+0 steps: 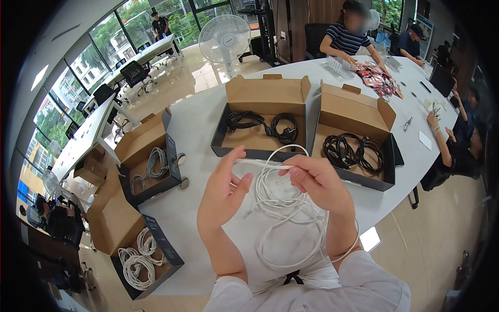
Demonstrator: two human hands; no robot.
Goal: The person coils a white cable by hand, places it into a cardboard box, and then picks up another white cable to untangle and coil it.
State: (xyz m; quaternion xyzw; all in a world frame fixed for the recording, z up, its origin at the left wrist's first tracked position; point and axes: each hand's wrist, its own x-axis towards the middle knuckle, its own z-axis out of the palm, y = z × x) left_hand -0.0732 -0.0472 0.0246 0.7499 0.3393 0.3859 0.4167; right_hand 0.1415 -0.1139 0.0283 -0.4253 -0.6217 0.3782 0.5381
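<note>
A white cable (258, 163) stretches between my two hands above the table. My left hand (223, 190) has the cable across its bent fingers, with the thumb apart from them. With thumb and fingertips closed, my right hand (318, 183) pinches the other side of this stretch. Loose loops of white cable (280, 200) hang and lie in a tangle below and between my hands, some passing by my right forearm. Just beyond my hands stands an open box (249, 152) with black cables (287, 130) in it.
Right of it, another open box (358, 178) holds black cables (353, 153). On the left, one box (156, 188) contains grey cables (157, 162); a nearer box (169, 249) contains white cables (136, 268). Across the table (200, 122), a person (349, 39) handles red packets (377, 80). Others sit at right.
</note>
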